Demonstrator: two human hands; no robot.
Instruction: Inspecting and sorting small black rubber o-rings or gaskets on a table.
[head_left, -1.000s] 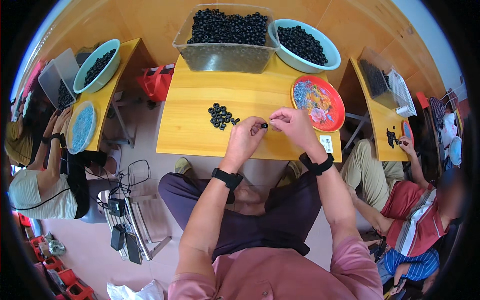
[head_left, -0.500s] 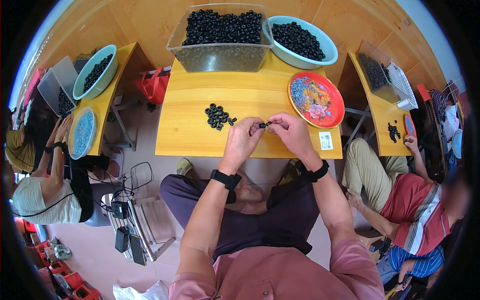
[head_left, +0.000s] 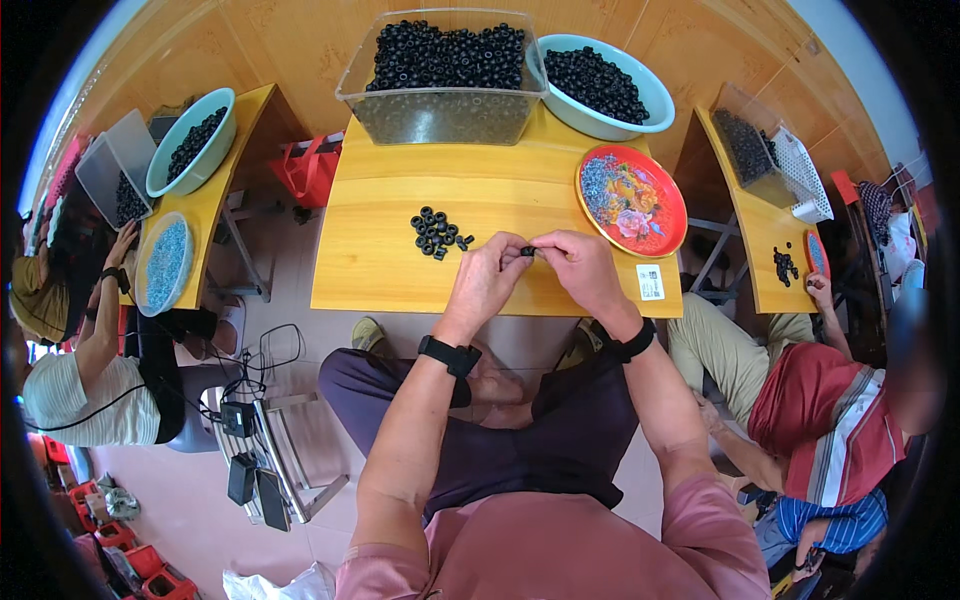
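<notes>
A small black ring-like piece is pinched between the fingertips of my left hand, over the front part of the yellow table. The thumb and forefinger of my right hand are closed at the same piece's right end. Any smaller part between those fingers is hidden. Just left of my left hand lies a loose cluster of short black rings. Beyond my right hand rests a red flowered tray with small clear-bluish pieces on its left side.
At the table's back stand a clear plastic bin and a pale-green basin, both full of black rings. A white label sticks near the right edge. Co-workers sit at side tables left and right; a metal stool with cables is at lower left.
My hands have drawn closer together, and the right fingertips now meet the black piece. The left co-worker's hands and the right co-worker's body have shifted.
</notes>
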